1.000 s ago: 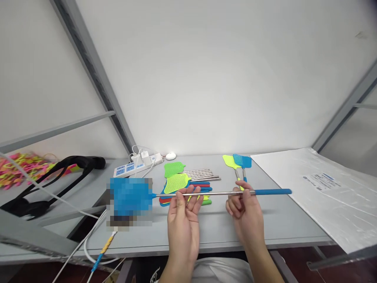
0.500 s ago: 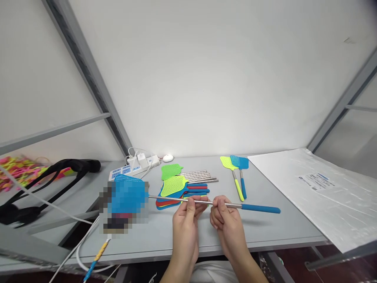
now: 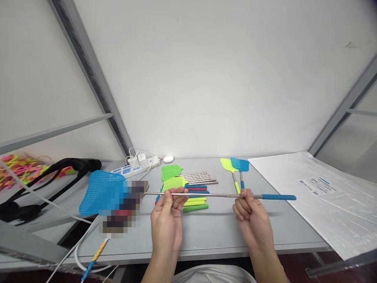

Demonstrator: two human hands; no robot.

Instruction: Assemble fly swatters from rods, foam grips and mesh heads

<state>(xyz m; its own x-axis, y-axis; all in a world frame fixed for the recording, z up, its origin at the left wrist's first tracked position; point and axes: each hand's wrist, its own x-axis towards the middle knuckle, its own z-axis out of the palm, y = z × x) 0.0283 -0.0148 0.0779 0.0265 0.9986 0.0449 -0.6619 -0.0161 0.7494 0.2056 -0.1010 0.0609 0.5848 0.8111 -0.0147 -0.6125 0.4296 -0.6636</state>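
Note:
A blue telescopic fly swatter [image 3: 212, 195] is held level above the desk by both hands. Its perforated head points left, partly covered by a pixelated patch; its blue grip lies at the right. My left hand [image 3: 167, 212] pinches the thin metal rod between thumb and fingers, nearer the head. Closed around the thicker end of the rod, just left of the grip, is my right hand [image 3: 253, 212]. Behind the left hand lie loose swatter heads [image 3: 173, 183], metal rods [image 3: 200, 178] and several coloured handles [image 3: 196, 207]. Two short swatters [image 3: 237, 173] lie farther back on the right.
A white power strip [image 3: 135, 167] with plugs and cables stands at the back left, beside a white mouse-like object [image 3: 168, 159]. A black strap-like object [image 3: 79, 169] and colourful pieces [image 3: 23, 173] are at far left. A white plastic-wrapped package [image 3: 312, 196] covers the right side.
My hands have moved apart, left hand leftward and right hand rightward. The swatter's rod shows a longer span; its head has shifted left and its grip right.

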